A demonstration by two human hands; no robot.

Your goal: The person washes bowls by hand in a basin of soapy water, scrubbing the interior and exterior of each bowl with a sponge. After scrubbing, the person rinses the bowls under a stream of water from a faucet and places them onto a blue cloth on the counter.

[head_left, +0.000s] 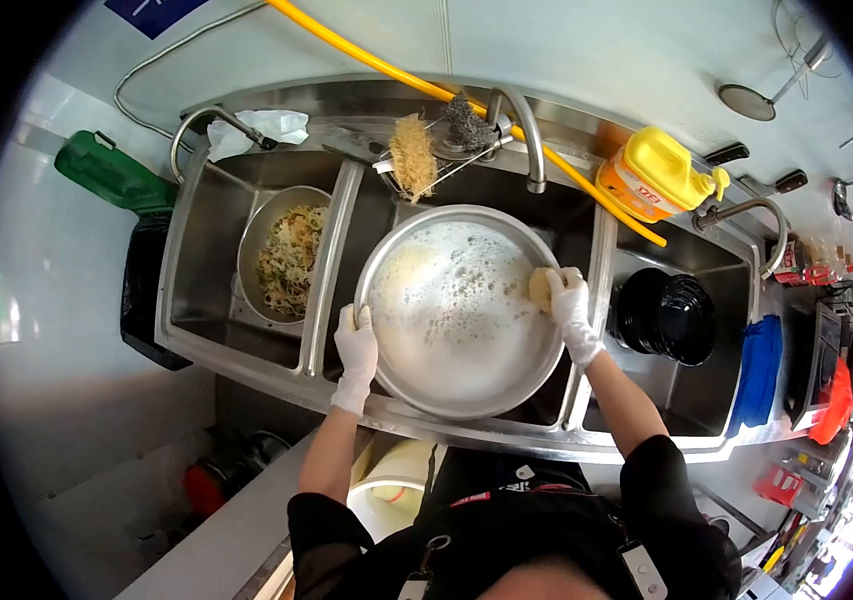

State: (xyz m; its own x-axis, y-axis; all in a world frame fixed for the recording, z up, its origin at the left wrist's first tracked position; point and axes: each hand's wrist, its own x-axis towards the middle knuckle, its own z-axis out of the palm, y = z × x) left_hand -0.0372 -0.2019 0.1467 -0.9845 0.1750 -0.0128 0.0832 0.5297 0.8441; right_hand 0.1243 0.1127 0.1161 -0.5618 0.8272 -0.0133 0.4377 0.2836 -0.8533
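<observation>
The basin [462,350] lies between both (gloved) hands [356,350].

Through my head view, I have both arms reaching forward, well apart, each hand in a white glove. My left hand [357,350] is low, its thumb and fingertips pointing up and its fingers bent inward. My right hand [572,312] sits a little higher, fingers curled and angled up and to the left, back of the hand facing me. My left forearm [329,455] rises steeply; my right forearm [627,405] slants inward. Both are bare between glove cuff and black sleeve, the sleeves ending near the elbows.
</observation>
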